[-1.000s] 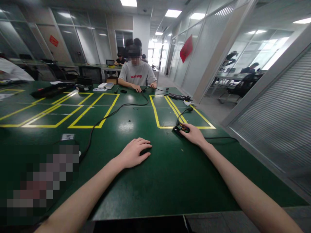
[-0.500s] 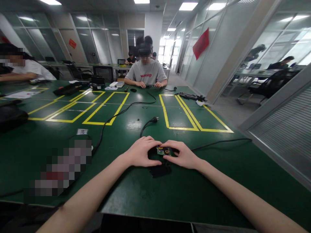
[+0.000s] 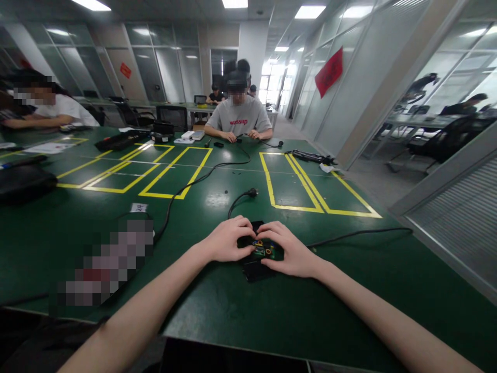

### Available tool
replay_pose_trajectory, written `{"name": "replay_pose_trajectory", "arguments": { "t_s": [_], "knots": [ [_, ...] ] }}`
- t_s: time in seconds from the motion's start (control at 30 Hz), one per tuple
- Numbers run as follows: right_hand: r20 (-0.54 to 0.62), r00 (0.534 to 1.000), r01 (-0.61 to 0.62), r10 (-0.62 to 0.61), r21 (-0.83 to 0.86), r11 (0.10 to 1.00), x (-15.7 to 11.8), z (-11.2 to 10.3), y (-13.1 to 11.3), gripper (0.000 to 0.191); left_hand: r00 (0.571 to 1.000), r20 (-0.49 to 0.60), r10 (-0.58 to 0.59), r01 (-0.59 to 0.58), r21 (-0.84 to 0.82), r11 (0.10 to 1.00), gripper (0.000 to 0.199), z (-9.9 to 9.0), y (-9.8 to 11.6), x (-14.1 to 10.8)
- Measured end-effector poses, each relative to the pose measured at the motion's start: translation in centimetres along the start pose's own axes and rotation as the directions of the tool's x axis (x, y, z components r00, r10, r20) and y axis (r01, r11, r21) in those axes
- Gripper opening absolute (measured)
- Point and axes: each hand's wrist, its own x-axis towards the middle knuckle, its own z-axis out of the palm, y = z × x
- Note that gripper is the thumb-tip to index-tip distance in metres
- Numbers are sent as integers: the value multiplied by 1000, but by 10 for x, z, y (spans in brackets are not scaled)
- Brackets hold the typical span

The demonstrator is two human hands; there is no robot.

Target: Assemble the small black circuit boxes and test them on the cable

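A small green circuit board (image 3: 264,250) with coils and other small parts lies between my two hands. My left hand (image 3: 229,241) grips its left side, thumb at the near edge and fingers curled over the far edge. From the right, my right hand (image 3: 295,250) curls round the same board. Below it lies a flat black plastic piece (image 3: 254,271) like a casing half. A second black piece (image 3: 257,226) shows just beyond my fingertips; how it joins the board is hidden.
A black cable with a plug (image 3: 253,192) lies beyond my hands. Another cable (image 3: 361,235) runs right. A blurred power-strip-like object (image 3: 116,259) lies left. Yellow tape outlines (image 3: 298,209) mark the green table (image 3: 217,316). A person (image 3: 238,114) works opposite; another sits far left.
The board now lies flatter, showing more of its component side. A black piece has come into view beyond my fingers. The whole view has shifted slightly.
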Motion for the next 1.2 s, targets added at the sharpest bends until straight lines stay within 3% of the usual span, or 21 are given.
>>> {"name": "replay_pose_trajectory", "arguments": {
  "t_s": [0.1, 0.27, 0.47, 0.63, 0.77, 0.83, 0.93, 1.03, 1.2],
  "knots": [
    [24, 999, -34, 33, 13, 999, 0, 0, -2, 34, 999, 22, -24, 24, 26, 999, 9, 2, -2, 0],
    [41, 995, -94, 94, -7, 996, -3, 0, 1, 42, 999, -20, -42, 44, 112, 993, 6, 1, -5, 2],
    [36, 987, -158, 159, -17, 987, -3, 1, 4, 37, 991, 53, -123, 115, 135, 984, 7, -1, -7, 1],
    [-56, 985, -160, 161, 15, 987, -2, 0, 8, 31, 987, 52, -149, 141, 128, 982, 11, -3, -8, 3],
    [-142, 958, -251, 251, 18, 968, -7, -11, 12, 14, 986, -36, -161, 162, 22, 987, 13, -7, -3, 5],
    [-111, 958, -260, 265, 61, 964, -10, -17, 13, 18, 984, -41, -171, 168, -81, 983, 10, -8, 1, 4],
    [1, 971, -237, 238, 123, 964, -13, -20, 13, 24, 978, 103, -184, 204, -235, 951, 8, -6, 4, 2],
    [63, 969, -244, 238, 124, 962, -12, -17, 13, 23, 963, 139, -231, 256, -199, 946, 7, -3, 3, 1],
    [11, 982, -191, 191, 47, 980, -8, -12, 13, 21, 971, 70, -228, 233, -89, 968, 10, -3, -1, 1]
  ]
}}
